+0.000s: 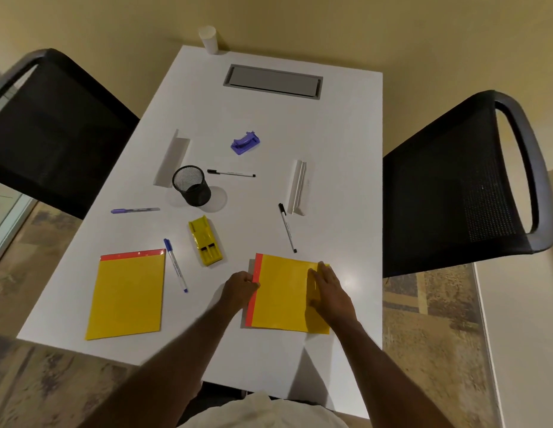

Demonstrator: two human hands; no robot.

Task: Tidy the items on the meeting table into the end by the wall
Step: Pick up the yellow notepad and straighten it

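Nearest me, my left hand (239,287) pinches the yellow red-edged notepad (284,296) at the table's near end; my right hand (329,293) lies flat on it. Sliding wallward, it could knock the black-capped pen (287,227).

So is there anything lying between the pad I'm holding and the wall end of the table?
Yes. A black-capped pen and a white folded card lie just beyond the pad.

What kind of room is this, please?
Probably an office meeting room: a white table with a built-in cable hatch, black mesh chairs on both sides, and pens, yellow notepads and a mesh pen cup.
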